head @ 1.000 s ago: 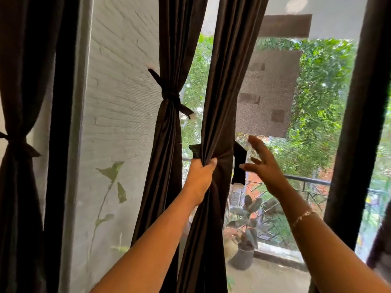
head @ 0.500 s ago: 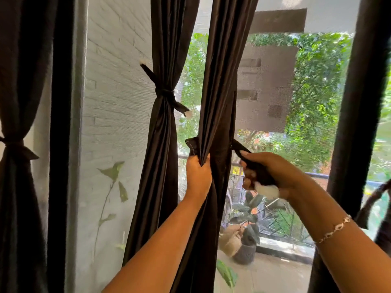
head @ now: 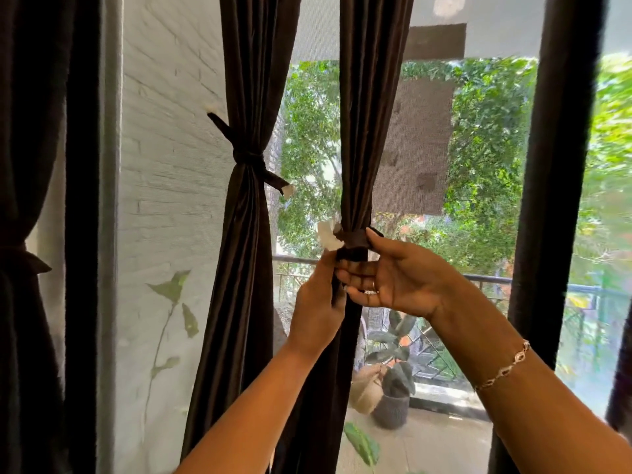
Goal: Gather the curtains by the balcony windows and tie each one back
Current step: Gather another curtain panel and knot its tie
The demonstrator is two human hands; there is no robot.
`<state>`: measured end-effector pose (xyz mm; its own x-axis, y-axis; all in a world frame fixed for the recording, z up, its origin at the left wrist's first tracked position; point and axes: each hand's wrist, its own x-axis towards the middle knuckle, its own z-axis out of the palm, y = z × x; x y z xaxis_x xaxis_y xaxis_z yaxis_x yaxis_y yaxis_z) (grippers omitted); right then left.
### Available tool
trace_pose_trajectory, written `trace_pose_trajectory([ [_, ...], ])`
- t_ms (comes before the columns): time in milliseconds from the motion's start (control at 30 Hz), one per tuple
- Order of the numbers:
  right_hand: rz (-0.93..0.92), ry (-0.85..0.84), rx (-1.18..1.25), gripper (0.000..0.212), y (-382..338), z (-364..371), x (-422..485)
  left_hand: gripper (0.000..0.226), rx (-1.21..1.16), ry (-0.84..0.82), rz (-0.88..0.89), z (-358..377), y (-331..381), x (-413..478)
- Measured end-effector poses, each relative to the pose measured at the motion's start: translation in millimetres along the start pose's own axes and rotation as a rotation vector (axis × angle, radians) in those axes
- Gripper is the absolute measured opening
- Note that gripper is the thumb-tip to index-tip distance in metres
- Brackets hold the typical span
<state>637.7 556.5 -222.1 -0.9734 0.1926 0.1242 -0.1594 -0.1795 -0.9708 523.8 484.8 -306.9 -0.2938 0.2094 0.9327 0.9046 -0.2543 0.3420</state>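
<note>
A dark brown curtain hangs gathered in the middle of the window. A matching tie-back band with a white end patch is wrapped around it. My left hand pinches the band's end at the curtain's left side. My right hand holds the band against the front of the curtain, thumb on top and fingers beneath. To the left, a second curtain is tied with its own band. A third tied curtain hangs at the far left.
A dark window frame post stands to the right, another to the left. Behind the mesh screen are a white brick wall, a balcony railing, potted plants and trees.
My right hand has brought the band round the front of the middle curtain. My left hand let go of the gathered fabric and now pinches the band's white-tipped end.
</note>
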Motion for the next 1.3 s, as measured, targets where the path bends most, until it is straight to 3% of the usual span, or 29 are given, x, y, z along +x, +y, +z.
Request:
trace_pose_trajectory([
  [233, -0.007, 0.091, -0.011, 0.027, -3.7, 3.1, 6.2, 0.057, -0.101, -0.04, 0.067, -12.6, 6.2, 6.1],
  [433, -0.055, 0.227, 0.005, 0.021, 3.8, 14.1, 16.4, 0.049, -0.287, -0.099, -0.089, -17.2, 5.1, 7.2],
  [533, -0.106, 0.252, -0.008, 0.017, 10.7, 19.3, 21.8, 0.024, -0.451, 0.117, -0.393, -16.0, 9.4, 14.2],
  [600, -0.147, 0.257, -0.018, 0.016, 15.0, 21.7, 24.0, 0.026, -0.505, 0.326, -0.496, -17.5, 16.5, 21.8],
  [667, -0.187, 0.278, -0.015, 0.021, 18.1, 20.5, 24.5, 0.039, -0.544, 0.481, -0.471, -25.9, 24.9, 29.4],
  [733, -0.224, 0.318, -0.011, 0.026, 19.3, 16.8, 22.8, 0.036, -0.476, 0.554, -0.352, -38.1, 31.9, 37.6],
  [767, -0.242, 0.334, -0.012, 0.023, 19.1, 14.8, 21.5, 0.028, -0.41, 0.519, -0.25, -43.2, 37.0, 41.8],
  [833, -0.274, 0.361, -0.041, 0.019, 18.0, 12.7, 19.4, 0.012, -0.231, 0.243, -0.067, -48.8, 49.5, 50.2],
  [933, -0.304, 0.368, -0.118, 0.019, 17.2, 10.4, 15.1, 0.039, 0.211, -0.348, -0.042, -41.6, 58.5, 61.6],
  [1000, -0.292, 0.353, -0.138, 0.019, 16.8, 8.1, 12.1, 0.05, 0.414, -0.563, -0.039, -36.0, 60.4, 66.6],
  [1133, -0.344, 0.324, -0.143, 0.031, 21.4, 2.8, 9.6, 0.028, 0.373, -0.552, -0.014, -33.6, 65.7, 81.7],
  [1300, -0.563, 0.331, -0.152, 0.027, 44.6, -1.1, 8.1, 0.019, 0.298, -0.488, -0.023, -29.0, 69.5, 90.2],
])
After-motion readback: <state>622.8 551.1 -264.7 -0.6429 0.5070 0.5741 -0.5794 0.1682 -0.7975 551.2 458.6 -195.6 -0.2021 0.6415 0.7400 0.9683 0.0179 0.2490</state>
